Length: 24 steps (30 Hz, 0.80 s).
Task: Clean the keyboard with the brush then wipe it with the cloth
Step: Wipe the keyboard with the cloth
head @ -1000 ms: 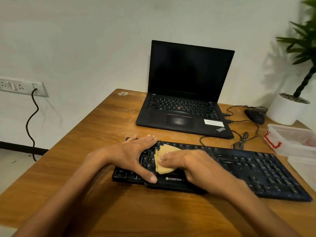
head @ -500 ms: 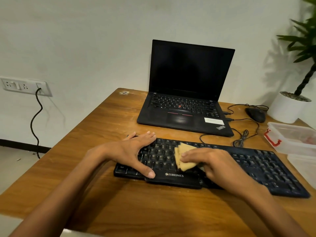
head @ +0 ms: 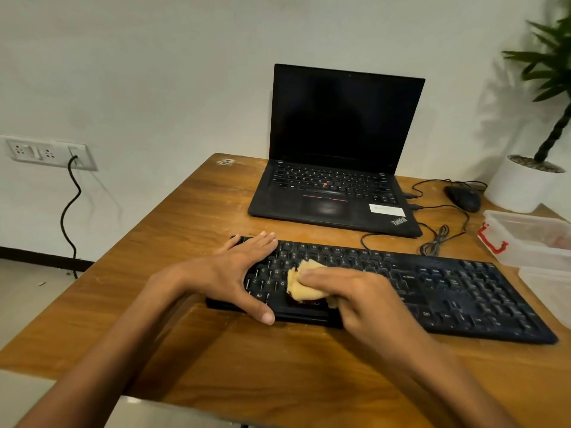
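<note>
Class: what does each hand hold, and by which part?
Right hand grips the yellow cloth at its right end; left hand only rests flat on the keyboard.

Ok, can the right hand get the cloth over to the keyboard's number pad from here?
Probably yes. The right hand holds the yellow cloth on the left keys, and the black keyboard lies bare from there to its right end. The left hand rests on the other end, out of the way.
</note>
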Each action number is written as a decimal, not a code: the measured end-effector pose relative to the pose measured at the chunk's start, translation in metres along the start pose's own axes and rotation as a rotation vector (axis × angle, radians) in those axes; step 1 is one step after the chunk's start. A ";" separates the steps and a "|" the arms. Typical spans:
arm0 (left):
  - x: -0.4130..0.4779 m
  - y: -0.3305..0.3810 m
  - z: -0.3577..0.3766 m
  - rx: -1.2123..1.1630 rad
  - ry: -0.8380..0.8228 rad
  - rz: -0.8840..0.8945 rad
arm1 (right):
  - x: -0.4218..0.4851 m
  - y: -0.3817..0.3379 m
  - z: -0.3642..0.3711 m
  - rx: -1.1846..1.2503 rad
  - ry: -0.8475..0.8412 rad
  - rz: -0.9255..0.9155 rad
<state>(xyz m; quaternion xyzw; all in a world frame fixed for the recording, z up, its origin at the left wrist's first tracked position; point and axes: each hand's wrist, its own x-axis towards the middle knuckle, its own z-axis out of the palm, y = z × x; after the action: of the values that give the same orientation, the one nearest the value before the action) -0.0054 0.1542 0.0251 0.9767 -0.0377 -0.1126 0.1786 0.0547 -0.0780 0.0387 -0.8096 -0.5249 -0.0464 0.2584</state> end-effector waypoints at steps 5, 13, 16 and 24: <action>0.001 0.000 0.000 0.016 -0.003 0.005 | -0.012 -0.019 0.012 0.147 -0.156 -0.054; 0.001 0.002 0.000 0.006 0.001 0.008 | -0.013 -0.017 0.007 0.116 -0.195 -0.047; 0.001 0.002 -0.001 0.014 -0.003 0.001 | -0.013 -0.012 -0.006 0.207 -0.168 0.002; -0.003 0.004 -0.005 -0.017 -0.008 0.016 | -0.022 0.020 -0.041 -0.022 -0.208 0.164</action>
<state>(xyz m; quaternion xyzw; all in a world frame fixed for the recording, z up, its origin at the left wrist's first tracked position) -0.0072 0.1522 0.0313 0.9744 -0.0453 -0.1152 0.1878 0.0708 -0.1217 0.0588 -0.8530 -0.4803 0.0533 0.1969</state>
